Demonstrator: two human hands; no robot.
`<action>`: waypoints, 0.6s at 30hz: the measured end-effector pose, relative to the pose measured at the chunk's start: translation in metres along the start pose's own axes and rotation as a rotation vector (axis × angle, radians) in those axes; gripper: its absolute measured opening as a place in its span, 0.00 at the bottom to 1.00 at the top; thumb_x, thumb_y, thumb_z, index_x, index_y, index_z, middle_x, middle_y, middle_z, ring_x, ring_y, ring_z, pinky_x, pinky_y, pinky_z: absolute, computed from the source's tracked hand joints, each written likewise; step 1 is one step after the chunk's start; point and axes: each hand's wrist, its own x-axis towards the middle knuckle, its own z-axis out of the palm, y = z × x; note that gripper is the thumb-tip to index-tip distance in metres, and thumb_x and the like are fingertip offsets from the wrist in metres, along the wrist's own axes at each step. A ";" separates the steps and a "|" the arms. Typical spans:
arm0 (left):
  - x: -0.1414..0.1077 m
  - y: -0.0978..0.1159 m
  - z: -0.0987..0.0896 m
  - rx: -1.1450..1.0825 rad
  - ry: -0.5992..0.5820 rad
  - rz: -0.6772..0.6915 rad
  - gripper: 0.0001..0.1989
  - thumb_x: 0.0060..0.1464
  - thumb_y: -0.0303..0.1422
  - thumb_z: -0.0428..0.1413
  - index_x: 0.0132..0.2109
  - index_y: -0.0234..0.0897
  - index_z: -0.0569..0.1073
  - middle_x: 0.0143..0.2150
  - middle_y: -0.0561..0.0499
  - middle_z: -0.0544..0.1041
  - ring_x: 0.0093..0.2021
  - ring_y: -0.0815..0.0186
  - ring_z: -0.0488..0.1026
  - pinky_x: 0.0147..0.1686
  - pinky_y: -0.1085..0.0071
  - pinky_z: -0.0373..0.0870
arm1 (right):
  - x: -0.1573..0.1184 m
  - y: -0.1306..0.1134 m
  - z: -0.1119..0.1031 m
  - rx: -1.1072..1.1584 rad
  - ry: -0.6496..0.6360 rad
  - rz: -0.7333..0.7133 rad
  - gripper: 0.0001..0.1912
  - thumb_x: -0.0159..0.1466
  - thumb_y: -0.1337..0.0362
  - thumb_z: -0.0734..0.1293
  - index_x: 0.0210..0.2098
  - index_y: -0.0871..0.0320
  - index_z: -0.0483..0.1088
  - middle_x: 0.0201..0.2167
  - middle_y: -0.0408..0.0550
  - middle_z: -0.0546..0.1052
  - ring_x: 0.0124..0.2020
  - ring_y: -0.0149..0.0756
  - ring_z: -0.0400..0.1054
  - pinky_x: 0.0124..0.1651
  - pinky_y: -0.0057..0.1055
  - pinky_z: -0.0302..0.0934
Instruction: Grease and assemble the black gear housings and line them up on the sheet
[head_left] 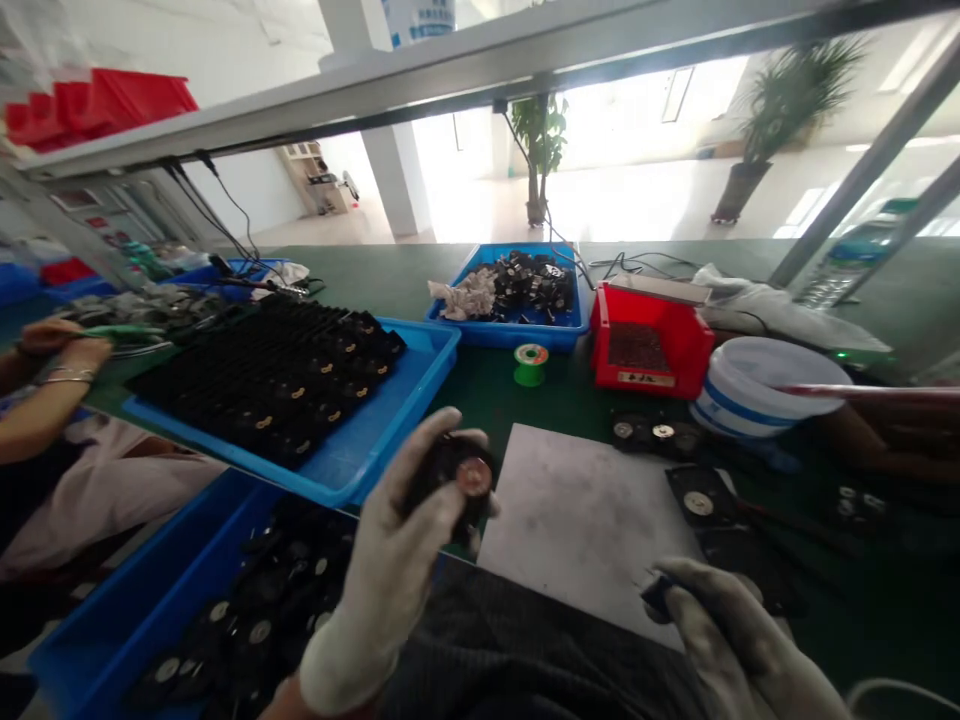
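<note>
My left hand (364,575), in a pale glove, grips a black part with a copper-coloured disc (474,477) facing up. It is raised at the left edge of a flat grey plate (577,510). Low on the right, my gloved right hand (731,635) pinches a small dark piece (657,596) with thin metal tips, over the plate's near right corner. Exactly what either piece is, I cannot make out. To the right of the plate lie black parts with silvery discs (698,503); another black piece with a bright disc (662,432) lies behind it.
A blue tray (420,370) bears rows of black parts; a lower blue bin (82,640) holds loose ones. Farther back stand a blue tray (517,335) of small parts, a green spool (529,373), a red bin (682,370) and a white bucket (739,395). A co-worker's hands (79,350) are at left.
</note>
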 end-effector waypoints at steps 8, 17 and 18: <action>-0.033 -0.073 0.013 0.333 -0.397 -0.320 0.30 0.61 0.41 0.61 0.68 0.37 0.73 0.61 0.42 0.79 0.62 0.46 0.74 0.64 0.56 0.71 | -0.012 -0.054 0.042 0.198 -0.038 0.052 0.24 0.70 0.41 0.66 0.49 0.55 0.73 0.36 0.50 0.79 0.37 0.41 0.76 0.41 0.31 0.73; -0.035 -0.068 0.001 0.332 -0.455 -0.389 0.30 0.65 0.43 0.59 0.70 0.39 0.69 0.65 0.43 0.75 0.65 0.49 0.73 0.65 0.60 0.69 | -0.007 -0.074 0.049 0.135 -0.132 0.070 0.18 0.72 0.48 0.63 0.43 0.56 0.72 0.33 0.44 0.76 0.34 0.35 0.71 0.38 0.28 0.64; -0.036 -0.068 0.001 0.329 -0.454 -0.386 0.30 0.66 0.42 0.59 0.70 0.39 0.69 0.65 0.43 0.75 0.65 0.50 0.73 0.65 0.61 0.69 | -0.007 -0.074 0.049 0.142 -0.140 0.077 0.17 0.72 0.48 0.63 0.43 0.56 0.72 0.33 0.44 0.76 0.34 0.34 0.71 0.37 0.28 0.64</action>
